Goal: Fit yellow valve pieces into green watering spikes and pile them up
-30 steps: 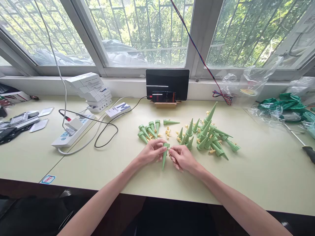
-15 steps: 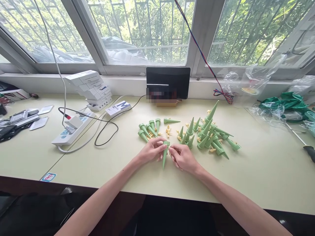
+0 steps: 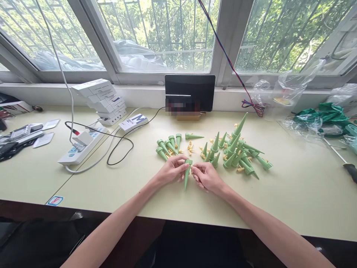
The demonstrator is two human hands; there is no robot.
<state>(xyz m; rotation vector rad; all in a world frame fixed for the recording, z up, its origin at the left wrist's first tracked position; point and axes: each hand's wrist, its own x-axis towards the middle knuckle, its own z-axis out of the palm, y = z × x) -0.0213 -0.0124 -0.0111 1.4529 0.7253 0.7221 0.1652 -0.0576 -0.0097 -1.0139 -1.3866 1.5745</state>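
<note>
My left hand (image 3: pixel 174 169) grips a green plastic watering spike (image 3: pixel 187 176) by its wide ribbed end, the tip pointing down toward me. Close against its right side, my right hand (image 3: pixel 205 175) is closed in a pinch. A bit of a small yellow valve (image 3: pixel 191 169) shows at those fingertips, mostly covered by them. Behind my left hand lie several green spikes (image 3: pixel 172 140) in a loose row. Small loose yellow valves (image 3: pixel 190 147) are scattered beyond my hands. To the right, a pile of spikes (image 3: pixel 234 150) has yellow valves on or among them.
A dark-screened tablet (image 3: pixel 190 93) stands at the back. On the left are a power strip (image 3: pixel 69 159), looping cables, a white box (image 3: pixel 133 123) and stacked white boxes (image 3: pixel 104 100). A screwdriver (image 3: pixel 350 171) and plastic bags (image 3: pixel 301 126) lie at the right.
The whole view has shifted very slightly. Both hands keep the same hold at the spike, with no other clear movement.
</note>
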